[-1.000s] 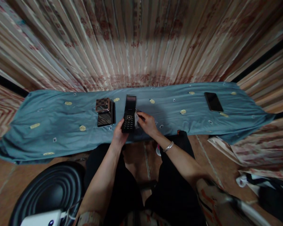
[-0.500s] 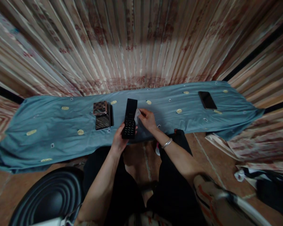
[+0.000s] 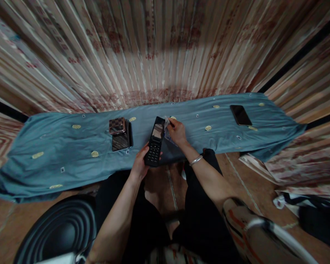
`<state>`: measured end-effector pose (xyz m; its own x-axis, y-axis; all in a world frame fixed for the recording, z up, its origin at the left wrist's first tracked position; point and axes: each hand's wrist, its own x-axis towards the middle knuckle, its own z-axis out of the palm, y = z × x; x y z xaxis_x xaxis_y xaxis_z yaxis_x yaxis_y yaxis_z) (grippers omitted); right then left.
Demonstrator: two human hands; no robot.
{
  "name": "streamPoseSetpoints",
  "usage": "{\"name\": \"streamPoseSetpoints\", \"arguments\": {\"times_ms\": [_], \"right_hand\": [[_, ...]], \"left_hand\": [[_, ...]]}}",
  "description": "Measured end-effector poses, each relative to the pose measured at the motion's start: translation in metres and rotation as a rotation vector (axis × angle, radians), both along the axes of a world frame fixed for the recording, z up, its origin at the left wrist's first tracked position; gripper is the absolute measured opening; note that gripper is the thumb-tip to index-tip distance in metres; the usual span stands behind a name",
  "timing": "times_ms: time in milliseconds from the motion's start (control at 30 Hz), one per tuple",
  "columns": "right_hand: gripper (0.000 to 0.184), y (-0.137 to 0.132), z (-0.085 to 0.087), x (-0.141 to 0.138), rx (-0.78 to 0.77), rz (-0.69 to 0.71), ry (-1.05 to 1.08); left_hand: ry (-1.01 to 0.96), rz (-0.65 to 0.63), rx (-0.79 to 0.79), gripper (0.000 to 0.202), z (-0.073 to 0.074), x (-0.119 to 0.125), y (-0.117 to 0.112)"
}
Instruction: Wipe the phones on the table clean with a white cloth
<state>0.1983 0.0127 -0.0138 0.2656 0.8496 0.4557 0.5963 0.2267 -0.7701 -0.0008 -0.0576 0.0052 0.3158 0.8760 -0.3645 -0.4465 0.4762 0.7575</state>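
Observation:
My left hand (image 3: 140, 165) grips the lower half of an opened black flip phone (image 3: 155, 143), its keypad and screen facing up and tilted to the right. My right hand (image 3: 177, 131), with a silver bangle on the wrist, pinches a small clear film or wipe (image 3: 167, 123) at the phone's upper right corner. Both hands hover over the near edge of a long surface covered with a blue cloth (image 3: 57, 150).
A checkered-pattern boxy item (image 3: 120, 133) lies on the cloth left of the phone. A black smartphone (image 3: 240, 114) lies far right. Striped curtains hang behind. A black round ribbed object (image 3: 55, 231) is at lower left; bags lie on the floor at right.
The flip phone has tilted rightward and come nearer to me. My right hand has moved up from beside the keypad to the top corner by the screen.

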Motion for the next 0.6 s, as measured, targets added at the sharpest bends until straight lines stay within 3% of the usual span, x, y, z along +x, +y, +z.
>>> {"name": "streamPoseSetpoints", "arguments": {"times_ms": [233,600], "right_hand": [[0.033,-0.001,0.001,0.000,0.068,0.015,-0.137],[0.040,-0.013,0.009,-0.013,0.089,0.104,-0.395]], "left_hand": [[0.113,0.040,0.047,0.056,-0.001,0.000,-0.002],[0.213,0.095,0.084,0.048,-0.006,0.002,-0.002]]}}
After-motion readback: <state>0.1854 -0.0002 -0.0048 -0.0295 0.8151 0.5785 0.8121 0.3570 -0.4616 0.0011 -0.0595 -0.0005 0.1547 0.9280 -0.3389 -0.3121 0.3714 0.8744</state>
